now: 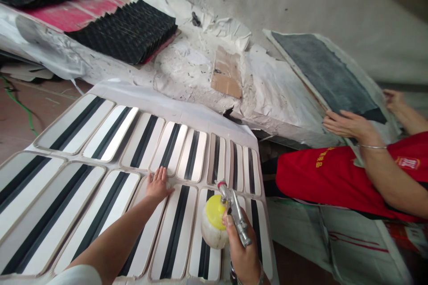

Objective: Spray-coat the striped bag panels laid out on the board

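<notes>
The right hand (243, 240) has its fingers wrapped around a metal spray gun (236, 216), held above the near right part of the surface (187, 109), its front end turned toward the far side. A translucent paint cup (213, 235) with a yellow lid (215, 209) hangs at the gun's left.

The left hand (158, 187) is empty and palm down, fingers extended and loosely together, thumb out to the right. It lies where the two rows of panels meet, fingertips at the near edge of a far-row panel (169, 148); how firmly it presses, I cannot tell.

The rounded rectangular panels lie side by side in a far row and a near row, the near one partly hidden by arm and gun. Wherever a middle shows, it carries a dark stripe between pale sides, so the laying-out looks complete. No spray mist shows, and nothing clearly separates finished panels from unfinished ones; whether the stripes are wet cannot be told.

On the right, a co-worker in a red apron (310, 178) holds a framed dark sheet (329, 71).
</notes>
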### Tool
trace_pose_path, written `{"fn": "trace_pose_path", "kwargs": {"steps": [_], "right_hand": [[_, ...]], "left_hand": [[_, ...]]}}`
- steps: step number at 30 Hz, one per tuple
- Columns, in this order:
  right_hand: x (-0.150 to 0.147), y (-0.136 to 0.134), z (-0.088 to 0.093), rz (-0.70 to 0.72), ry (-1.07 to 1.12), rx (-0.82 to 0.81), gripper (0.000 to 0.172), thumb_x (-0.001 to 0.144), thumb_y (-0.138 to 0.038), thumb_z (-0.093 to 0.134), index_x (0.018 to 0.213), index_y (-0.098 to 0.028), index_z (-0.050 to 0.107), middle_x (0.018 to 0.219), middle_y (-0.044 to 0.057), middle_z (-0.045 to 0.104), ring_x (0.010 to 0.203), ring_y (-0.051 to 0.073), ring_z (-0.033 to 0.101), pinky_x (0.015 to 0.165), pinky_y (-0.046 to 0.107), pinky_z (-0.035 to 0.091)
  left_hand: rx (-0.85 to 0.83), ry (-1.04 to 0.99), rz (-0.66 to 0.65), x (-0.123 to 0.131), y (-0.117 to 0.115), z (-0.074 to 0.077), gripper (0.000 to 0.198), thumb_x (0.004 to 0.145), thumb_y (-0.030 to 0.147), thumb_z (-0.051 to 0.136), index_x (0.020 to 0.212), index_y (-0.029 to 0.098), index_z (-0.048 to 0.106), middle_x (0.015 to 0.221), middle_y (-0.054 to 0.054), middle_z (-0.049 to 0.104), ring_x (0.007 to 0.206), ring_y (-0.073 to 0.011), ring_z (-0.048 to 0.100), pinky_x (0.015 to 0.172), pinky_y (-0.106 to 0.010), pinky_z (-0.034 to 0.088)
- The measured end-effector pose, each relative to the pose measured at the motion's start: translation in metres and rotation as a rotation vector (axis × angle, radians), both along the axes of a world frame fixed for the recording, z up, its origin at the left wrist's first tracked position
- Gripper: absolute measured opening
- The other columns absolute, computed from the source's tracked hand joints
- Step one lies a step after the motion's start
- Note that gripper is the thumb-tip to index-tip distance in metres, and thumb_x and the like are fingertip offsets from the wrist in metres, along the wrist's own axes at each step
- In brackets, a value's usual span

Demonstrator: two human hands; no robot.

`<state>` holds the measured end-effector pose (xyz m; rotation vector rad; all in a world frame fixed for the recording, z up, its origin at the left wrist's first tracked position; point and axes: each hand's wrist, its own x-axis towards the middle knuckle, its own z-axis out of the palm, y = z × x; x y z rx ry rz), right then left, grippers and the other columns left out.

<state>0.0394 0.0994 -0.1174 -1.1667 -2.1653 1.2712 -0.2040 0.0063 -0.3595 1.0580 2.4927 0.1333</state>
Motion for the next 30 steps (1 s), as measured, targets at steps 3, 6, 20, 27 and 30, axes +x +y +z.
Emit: {"fn": "trace_pose_path", "kwargs": {"steps": [3, 6, 20, 27, 30], "right_hand": [[0.0, -0.002, -0.001, 0.016, 0.008, 0.009, 0.024, 0.094, -0.029, 0.047, 0.112, -0.018, 0.056, 0.107, 0.008, 0.064, 0.095, 0.016, 0.064, 0.08, 0.022, 0.054], [0.006, -0.007, -0.002, 0.014, -0.011, -0.017, 0.022, 0.093, -0.028, 0.048, 0.112, -0.019, 0.056, 0.104, 0.007, 0.065, 0.094, 0.015, 0.065, 0.081, 0.021, 0.054], [0.025, -0.047, 0.006, -0.115, -0.153, -0.069, 0.034, 0.087, -0.043, 0.054, 0.108, -0.019, 0.066, 0.099, 0.007, 0.069, 0.094, 0.021, 0.066, 0.079, 0.022, 0.054], [0.007, -0.023, 0.005, 0.001, -0.054, -0.046, 0.036, 0.091, -0.035, 0.05, 0.122, -0.018, 0.056, 0.112, 0.01, 0.065, 0.103, 0.019, 0.064, 0.083, 0.022, 0.055], [-0.008, -0.011, 0.016, 0.043, 0.002, -0.038, 0.03, 0.093, -0.031, 0.047, 0.118, -0.017, 0.056, 0.105, 0.009, 0.066, 0.096, 0.017, 0.066, 0.081, 0.022, 0.055]], "left_hand": [[-0.012, 0.006, -0.008, 0.0, 0.0, -0.002, 0.094, 0.071, 0.045, 0.062, 0.147, 0.005, 0.024, 0.153, -0.017, 0.019, 0.142, -0.0321, 0.019, 0.116, -0.053, 0.01], [-0.032, -0.001, -0.01, -0.001, 0.001, -0.002, 0.094, 0.072, 0.046, 0.062, 0.147, 0.005, 0.024, 0.154, -0.017, 0.017, 0.142, -0.0318, 0.017, 0.116, -0.053, 0.009], [-0.033, -0.013, -0.018, -0.001, 0.002, 0.003, 0.092, 0.072, 0.045, 0.061, 0.147, 0.004, 0.025, 0.154, -0.017, 0.016, 0.142, -0.0324, 0.016, 0.115, -0.054, 0.01], [-0.058, -0.006, -0.025, -0.001, 0.002, -0.002, 0.091, 0.073, 0.046, 0.061, 0.147, 0.006, 0.026, 0.154, -0.016, 0.015, 0.143, -0.0316, 0.014, 0.115, -0.055, 0.009], [-0.063, -0.011, -0.019, 0.0, 0.002, 0.0, 0.091, 0.072, 0.045, 0.062, 0.147, 0.006, 0.026, 0.154, -0.017, 0.015, 0.143, -0.0313, 0.014, 0.115, -0.054, 0.009]]}}
